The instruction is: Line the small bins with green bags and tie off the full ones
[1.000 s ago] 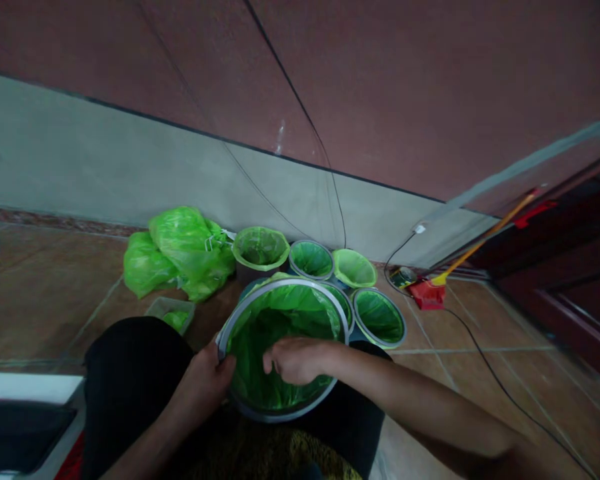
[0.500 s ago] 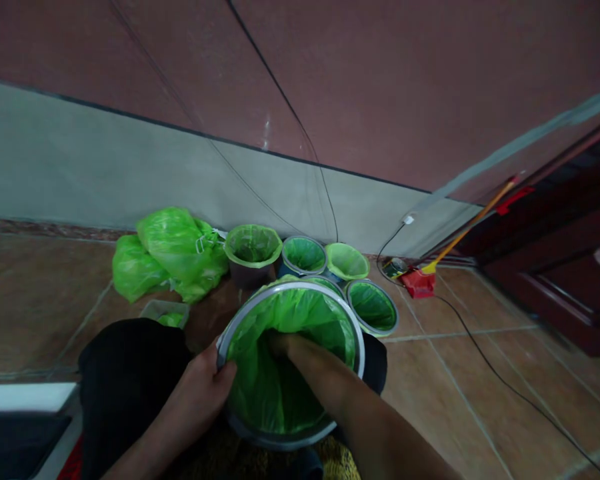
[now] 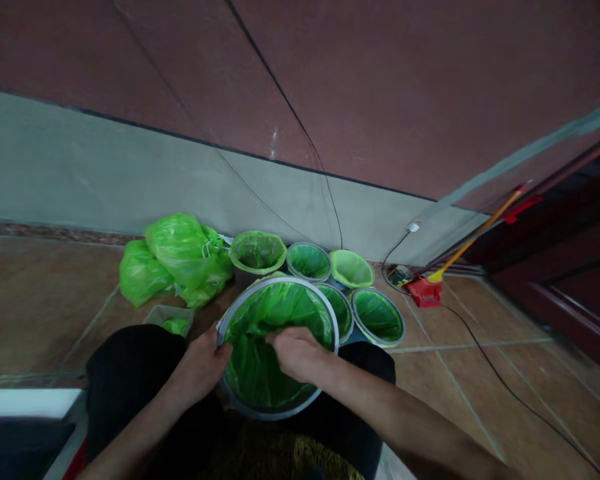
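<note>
A round trash bin (image 3: pixel 326 300) with a grey rim is tilted toward me between my knees. Its inside is covered by a wrinkled green bag liner (image 3: pixel 257 380). My left hand (image 3: pixel 207 360) grips the rim on the left side, thumb inside over the liner and fingers outside. Inside the mouth is my right hand (image 3: pixel 297 353), its fingers curled together near the middle of the liner. Whatever those fingers may hold is hidden. Just beyond the bin stand several lined bins, among them a dark one (image 3: pixel 245 279) and a grey-rimmed one (image 3: pixel 401 333).
Two filled green bags (image 3: pixel 185 257) lean by the wall at left. A small clear tub (image 3: pixel 155 313) with green plastic inside sits before them. At right are a red dustpan (image 3: pixel 425 292), a yellow-handled broom (image 3: pixel 460 250) and a black cable (image 3: pixel 505 379) across the tiles.
My right hand has risen from deep in the bin toward its mouth, fingers now curled. The bin has shifted slightly left, with my left hand still on its rim.
</note>
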A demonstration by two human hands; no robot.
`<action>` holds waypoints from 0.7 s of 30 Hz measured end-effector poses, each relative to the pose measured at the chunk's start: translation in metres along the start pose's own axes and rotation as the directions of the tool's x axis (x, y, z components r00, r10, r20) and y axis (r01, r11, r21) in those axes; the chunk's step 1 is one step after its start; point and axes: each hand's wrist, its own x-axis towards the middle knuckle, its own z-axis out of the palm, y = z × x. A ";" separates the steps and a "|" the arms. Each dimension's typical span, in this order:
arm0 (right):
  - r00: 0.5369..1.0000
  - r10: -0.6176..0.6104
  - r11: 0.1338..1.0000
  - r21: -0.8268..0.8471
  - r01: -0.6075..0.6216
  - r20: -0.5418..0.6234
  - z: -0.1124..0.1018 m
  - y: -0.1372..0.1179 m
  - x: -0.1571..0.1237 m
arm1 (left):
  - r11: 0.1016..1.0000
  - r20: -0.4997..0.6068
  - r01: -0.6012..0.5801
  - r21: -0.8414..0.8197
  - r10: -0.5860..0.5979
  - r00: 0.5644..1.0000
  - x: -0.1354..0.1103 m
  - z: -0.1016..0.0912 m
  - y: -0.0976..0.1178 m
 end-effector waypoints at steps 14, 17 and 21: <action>0.951 0.300 0.857 0.461 -0.230 -0.082 -0.014 0.060 0.036 | 0.916 -0.347 -0.062 0.396 0.211 0.914 0.016 -0.041 0.020; 0.910 0.392 0.789 0.558 -0.258 -0.133 -0.005 0.044 0.026 | 0.877 -0.231 -0.200 0.437 0.325 0.917 0.004 -0.012 0.045; 0.905 0.373 0.765 0.619 -0.176 -0.203 -0.002 0.025 0.013 | 0.872 0.191 -0.280 0.401 0.220 0.957 0.029 0.026 0.060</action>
